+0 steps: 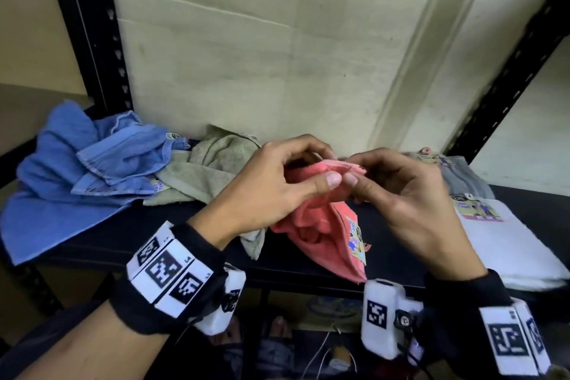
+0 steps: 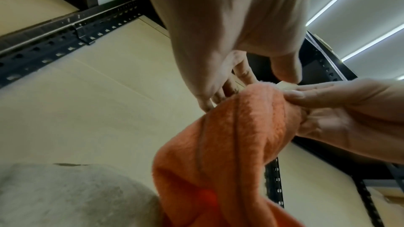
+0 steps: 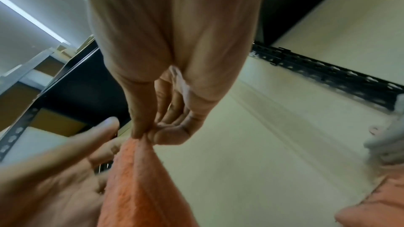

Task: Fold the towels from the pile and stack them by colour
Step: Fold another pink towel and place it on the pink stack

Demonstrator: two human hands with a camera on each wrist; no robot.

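Observation:
A coral-pink towel (image 1: 320, 225) with a printed label hangs bunched over the black shelf (image 1: 172, 225), its lower end reaching past the shelf's front edge. My left hand (image 1: 327, 174) grips its top edge, thumb in front and fingers behind. My right hand (image 1: 354, 171) pinches the same edge just to the right, thumbs almost touching. In the left wrist view the left hand (image 2: 247, 91) holds the top of the pink towel (image 2: 229, 135). In the right wrist view the right hand (image 3: 144, 135) pinches a corner of the pink towel (image 3: 142, 179) between thumb and forefinger.
Crumpled blue towels (image 1: 92, 170) lie at the shelf's left, with a grey-green towel (image 1: 209, 170) beside them. A folded white towel (image 1: 509, 244) and a folded grey towel (image 1: 465, 179) sit at the right. Black rack posts (image 1: 89, 25) flank the shelf; a wall stands behind it.

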